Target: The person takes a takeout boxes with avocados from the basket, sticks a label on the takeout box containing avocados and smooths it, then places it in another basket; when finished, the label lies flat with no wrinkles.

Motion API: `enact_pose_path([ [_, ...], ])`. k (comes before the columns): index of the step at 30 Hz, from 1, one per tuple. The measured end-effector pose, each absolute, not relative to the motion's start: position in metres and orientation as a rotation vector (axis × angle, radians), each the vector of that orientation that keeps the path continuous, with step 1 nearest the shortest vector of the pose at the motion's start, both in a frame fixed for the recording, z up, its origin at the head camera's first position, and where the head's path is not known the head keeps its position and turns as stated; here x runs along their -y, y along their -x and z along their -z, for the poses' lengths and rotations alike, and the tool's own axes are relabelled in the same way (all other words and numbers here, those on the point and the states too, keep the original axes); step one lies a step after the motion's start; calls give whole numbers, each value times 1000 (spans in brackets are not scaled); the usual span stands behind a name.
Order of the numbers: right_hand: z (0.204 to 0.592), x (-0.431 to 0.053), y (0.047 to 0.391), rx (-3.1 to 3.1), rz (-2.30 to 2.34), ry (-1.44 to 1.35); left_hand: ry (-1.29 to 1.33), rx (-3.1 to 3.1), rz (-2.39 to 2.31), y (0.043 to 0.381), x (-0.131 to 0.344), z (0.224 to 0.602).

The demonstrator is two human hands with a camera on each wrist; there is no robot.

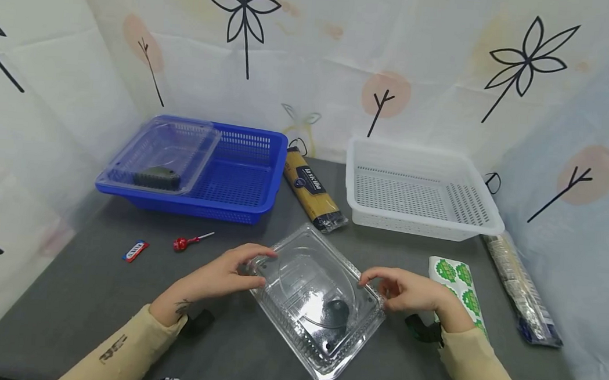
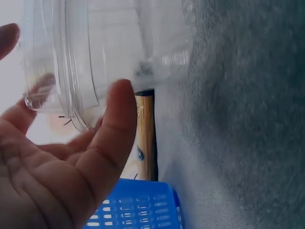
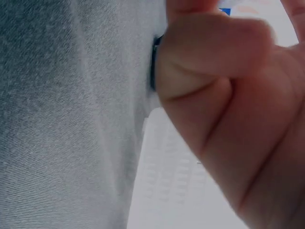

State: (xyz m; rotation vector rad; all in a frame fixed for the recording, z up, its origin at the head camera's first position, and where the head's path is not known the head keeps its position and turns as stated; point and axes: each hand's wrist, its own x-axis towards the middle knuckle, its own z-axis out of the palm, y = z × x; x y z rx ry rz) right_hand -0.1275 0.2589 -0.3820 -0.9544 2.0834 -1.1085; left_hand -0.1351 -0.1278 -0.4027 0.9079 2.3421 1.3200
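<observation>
A clear plastic lidded container (image 1: pixel 291 276) lies turned at an angle on the dark table, a circle moulded in its top. My left hand (image 1: pixel 228 272) grips its left corner, thumb low and fingers over the rim. In the left wrist view, the container's side wall (image 2: pixel 114 47) rises beyond the thumb (image 2: pixel 119 114). At the right corner, my right hand (image 1: pixel 405 289) pinches the rim, index finger along the edge and thumb at the corner. A dark shape (image 1: pixel 336 314) shows through the top. The right wrist view is mostly filled by the bent thumb (image 3: pixel 214 52).
Behind stand a blue basket (image 1: pixel 193 206) holding another clear container (image 1: pixel 182 139), a spaghetti pack (image 1: pixel 312 193) and a white basket (image 1: pixel 412 223). A lollipop (image 1: pixel 182 243) and small wrapped sweet (image 1: pixel 135 250) lie left; a green-printed sheet (image 1: pixel 456 272) and long clear-wrapped pack (image 1: pixel 523 290) lie right.
</observation>
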Motion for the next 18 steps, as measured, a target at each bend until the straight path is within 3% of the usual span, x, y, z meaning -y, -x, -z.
enact_pose_path([
  [6, 383, -262, 114, -2309, 1325, 852, -726, -2367, -1390, 123, 122, 397],
  [13, 376, -236, 67, -2623, 1705, 111, -544, -2460, -1506, 95, 111, 379],
  [18, 388, -211, 40, -2584, 1808, -82, -435, -2532, -1581, 83, 106, 383],
])
